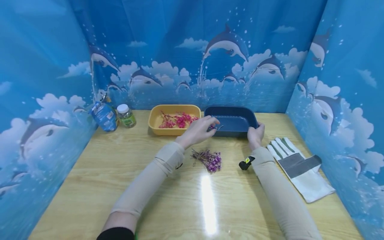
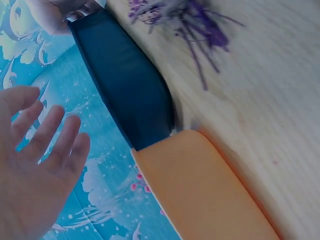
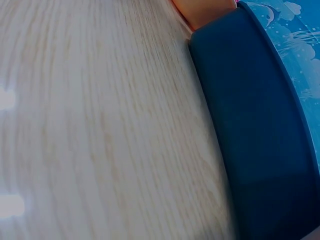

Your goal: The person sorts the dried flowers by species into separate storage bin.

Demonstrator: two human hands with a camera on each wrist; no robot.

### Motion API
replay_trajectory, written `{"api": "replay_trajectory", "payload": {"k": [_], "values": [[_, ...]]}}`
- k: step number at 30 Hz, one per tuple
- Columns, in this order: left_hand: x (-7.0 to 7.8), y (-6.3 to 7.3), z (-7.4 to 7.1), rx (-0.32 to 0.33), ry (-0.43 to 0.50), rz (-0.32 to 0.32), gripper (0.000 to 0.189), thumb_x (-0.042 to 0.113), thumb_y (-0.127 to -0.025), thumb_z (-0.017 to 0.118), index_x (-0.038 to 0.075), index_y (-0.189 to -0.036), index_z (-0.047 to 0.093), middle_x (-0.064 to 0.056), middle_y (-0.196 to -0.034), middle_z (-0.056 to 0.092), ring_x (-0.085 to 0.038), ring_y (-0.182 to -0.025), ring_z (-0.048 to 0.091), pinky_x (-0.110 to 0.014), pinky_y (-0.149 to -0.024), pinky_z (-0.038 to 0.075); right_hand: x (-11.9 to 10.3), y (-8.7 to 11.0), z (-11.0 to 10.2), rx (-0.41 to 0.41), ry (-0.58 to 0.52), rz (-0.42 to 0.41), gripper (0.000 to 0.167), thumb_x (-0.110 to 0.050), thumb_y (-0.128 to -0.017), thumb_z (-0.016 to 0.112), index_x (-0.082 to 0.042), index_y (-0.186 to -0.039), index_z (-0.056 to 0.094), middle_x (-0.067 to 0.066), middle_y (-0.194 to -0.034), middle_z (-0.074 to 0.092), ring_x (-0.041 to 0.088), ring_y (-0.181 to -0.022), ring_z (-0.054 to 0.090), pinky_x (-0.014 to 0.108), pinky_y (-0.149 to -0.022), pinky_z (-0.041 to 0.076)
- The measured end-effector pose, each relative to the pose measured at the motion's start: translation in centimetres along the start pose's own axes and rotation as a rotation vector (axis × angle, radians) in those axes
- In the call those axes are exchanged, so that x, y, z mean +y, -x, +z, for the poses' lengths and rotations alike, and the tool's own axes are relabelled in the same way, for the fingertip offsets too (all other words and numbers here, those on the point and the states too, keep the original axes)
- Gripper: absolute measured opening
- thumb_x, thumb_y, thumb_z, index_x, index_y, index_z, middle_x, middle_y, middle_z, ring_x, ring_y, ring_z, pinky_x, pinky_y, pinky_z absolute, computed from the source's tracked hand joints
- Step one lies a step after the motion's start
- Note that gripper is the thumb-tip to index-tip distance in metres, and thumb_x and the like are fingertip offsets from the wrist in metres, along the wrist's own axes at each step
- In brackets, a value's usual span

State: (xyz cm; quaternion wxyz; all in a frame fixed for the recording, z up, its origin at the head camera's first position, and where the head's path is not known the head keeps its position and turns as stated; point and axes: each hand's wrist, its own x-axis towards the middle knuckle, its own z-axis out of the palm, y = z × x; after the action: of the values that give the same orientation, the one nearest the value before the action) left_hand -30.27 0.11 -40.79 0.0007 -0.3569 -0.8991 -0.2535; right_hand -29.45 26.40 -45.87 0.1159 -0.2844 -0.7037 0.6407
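My left hand [image 1: 199, 130] hovers over the left end of a dark blue plastic bin [image 1: 231, 134]. In the left wrist view the fingers of this left hand [image 2: 40, 155] are spread and hold nothing. A bit of purple flower with a stem [image 1: 220, 127] shows in the bin, partly hidden by the hand. My right hand [image 1: 256, 135] grips the bin's right end at the rim. A bunch of purple dried flowers [image 1: 211, 160] lies on the table in front. To the left, a yellow bin [image 1: 165, 131] holds pink flower sprigs [image 1: 178, 120].
White-and-grey work gloves [image 1: 300, 170] lie at the right of the wooden table [image 1: 99, 186]. At the back left stand a lidded jar [image 1: 127, 116] and a blue pouch [image 1: 104, 116]. A dolphin-print curtain [image 1: 180, 43] borders the table.
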Motion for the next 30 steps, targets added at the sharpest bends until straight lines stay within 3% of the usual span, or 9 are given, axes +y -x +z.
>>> {"api": "replay_trajectory", "payload": {"k": [7, 17, 25, 30], "values": [[-1.4, 2.0, 0.4, -0.156, 0.073, 0.018, 0.037, 0.014, -0.104, 0.062, 0.012, -0.141, 0.062, -0.009, -0.132, 0.070, -0.020, -0.120, 0.067, -0.038, -0.106, 0.058, -0.2, -0.2, -0.1, -0.018, 0.011, 0.007, 0.059, -0.006, -0.103, 0.032, -0.012, -0.162, 0.025, 0.011, -0.172, 0.026, 0.025, -0.160, 0.029, 0.038, -0.132, 0.031], [-3.0, 4.3, 1.8, -0.362, 0.099, 0.062, 0.044, 0.018, -0.104, 0.064, 0.017, -0.147, 0.059, -0.005, -0.149, 0.063, -0.025, -0.133, 0.062, -0.042, -0.113, 0.054, 0.2, -0.4, 0.0, 0.017, 0.032, -0.005, 0.060, -0.001, -0.100, 0.035, -0.009, -0.159, 0.030, 0.014, -0.170, 0.032, 0.025, -0.158, 0.032, 0.036, -0.132, 0.029], [-2.3, 4.4, 2.9, -0.448, -0.020, 0.094, 0.055, 0.003, -0.093, 0.070, 0.019, -0.145, 0.061, -0.006, -0.148, 0.060, -0.023, -0.136, 0.057, -0.039, -0.120, 0.048, 0.0, -0.3, 0.1, 0.002, 0.043, 0.025, 0.062, -0.003, -0.101, 0.034, -0.011, -0.162, 0.027, 0.013, -0.172, 0.028, 0.025, -0.159, 0.030, 0.037, -0.132, 0.030], [-1.8, 4.3, 3.1, -0.470, -0.101, 0.094, 0.051, 0.003, -0.091, 0.074, 0.018, -0.139, 0.066, -0.006, -0.139, 0.063, -0.022, -0.131, 0.059, -0.037, -0.118, 0.049, -0.1, -0.3, 0.1, -0.006, 0.048, 0.029, 0.061, -0.004, -0.102, 0.033, -0.012, -0.162, 0.026, 0.012, -0.173, 0.027, 0.025, -0.160, 0.029, 0.037, -0.132, 0.030]]}}
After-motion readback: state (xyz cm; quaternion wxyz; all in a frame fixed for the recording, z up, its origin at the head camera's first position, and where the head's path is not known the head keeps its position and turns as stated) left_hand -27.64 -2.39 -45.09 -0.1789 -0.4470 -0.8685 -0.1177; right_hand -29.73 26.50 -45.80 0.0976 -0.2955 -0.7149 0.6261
